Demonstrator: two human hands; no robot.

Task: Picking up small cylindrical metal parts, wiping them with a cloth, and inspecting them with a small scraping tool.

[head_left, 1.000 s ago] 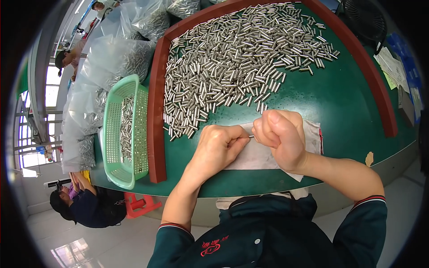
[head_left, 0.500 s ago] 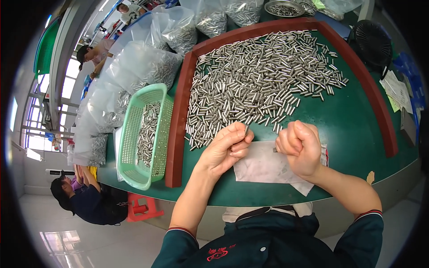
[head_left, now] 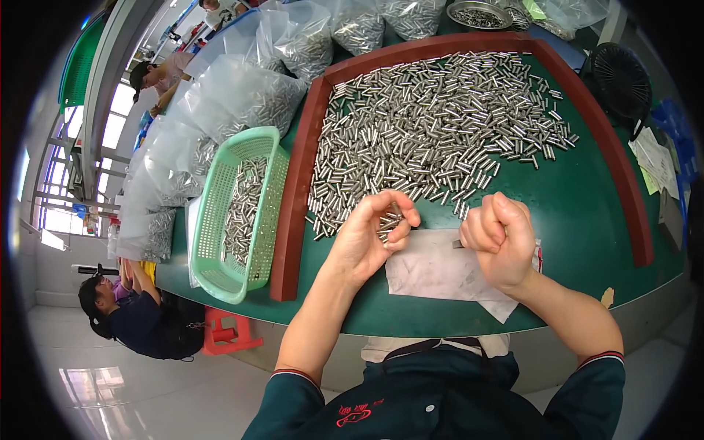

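Note:
My left hand (head_left: 370,238) is half curled over the near edge of a heap of short metal pins (head_left: 418,125). Several pins (head_left: 389,226) show within the curl of its fingers; I cannot tell how firmly they are held. The thumb and index finger form a loose ring with a gap at the tips. To its right, my right hand (head_left: 500,238) is closed in a fist, palm side in. A dark pin end (head_left: 457,244) sticks out of its lower left side. Beneath the hands lies a stained pale cloth (head_left: 425,275) on the green table (head_left: 572,213).
A reddish-brown wooden frame (head_left: 295,198) borders the heap. Left of it stands a green plastic basket (head_left: 275,213) with pins inside. Clear bags of pins (head_left: 260,95) line the far left. A black fan (head_left: 620,77) and papers (head_left: 653,158) are at the right. Co-workers sit at left.
My left thumb and index finger have parted from the pin they pinched, and the hand has opened into a loose ring. My right fist stays closed. The view has shifted slightly.

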